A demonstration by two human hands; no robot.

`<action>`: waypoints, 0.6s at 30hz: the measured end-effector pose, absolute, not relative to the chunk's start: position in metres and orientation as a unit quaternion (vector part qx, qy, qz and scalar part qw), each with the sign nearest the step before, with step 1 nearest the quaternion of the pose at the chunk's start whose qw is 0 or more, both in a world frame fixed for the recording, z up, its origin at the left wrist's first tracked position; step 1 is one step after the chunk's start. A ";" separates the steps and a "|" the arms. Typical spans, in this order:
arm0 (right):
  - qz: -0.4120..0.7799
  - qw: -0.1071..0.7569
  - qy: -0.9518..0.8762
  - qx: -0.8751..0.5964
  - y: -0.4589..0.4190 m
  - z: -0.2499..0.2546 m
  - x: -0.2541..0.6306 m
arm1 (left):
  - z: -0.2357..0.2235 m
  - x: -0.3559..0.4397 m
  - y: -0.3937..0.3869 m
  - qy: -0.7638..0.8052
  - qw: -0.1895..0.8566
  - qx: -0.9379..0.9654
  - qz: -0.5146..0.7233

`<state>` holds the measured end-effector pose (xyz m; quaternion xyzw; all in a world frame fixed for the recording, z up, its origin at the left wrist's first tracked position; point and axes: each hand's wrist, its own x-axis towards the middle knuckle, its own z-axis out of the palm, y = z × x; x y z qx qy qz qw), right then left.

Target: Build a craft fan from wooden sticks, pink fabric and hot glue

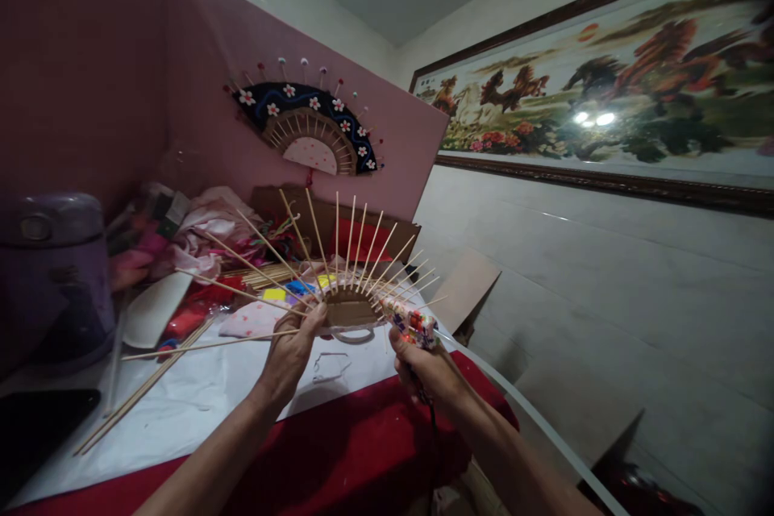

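My left hand (296, 340) is closed on the left end of a brown cardboard half-round (351, 310), thumb on its near face. Thin wooden sticks (337, 238) fan out from its curved edge. Gripped in my right hand (428, 367) is a hot glue gun (412, 324) with a colourful pattern, its dark cord (432, 443) hanging down. The gun's front end is at the right side of the cardboard; whether its nozzle touches a stick I cannot tell. Both hands are above the white-covered table.
A finished-looking decorated fan (308, 125) hangs on the pink panel (396, 137). Loose sticks (142, 387) lie on the white sheet (199, 399) at left, near a purple flask (57, 274), a dark flat object (45, 427) and crumpled pink cloth (214, 218). Red cloth (339, 451) covers the near edge.
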<state>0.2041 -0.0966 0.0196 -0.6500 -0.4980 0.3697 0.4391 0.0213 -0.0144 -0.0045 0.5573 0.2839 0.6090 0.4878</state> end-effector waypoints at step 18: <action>0.369 0.400 -0.481 -0.687 -0.099 0.017 0.211 | -0.005 0.022 -0.015 0.273 0.510 0.531 0.620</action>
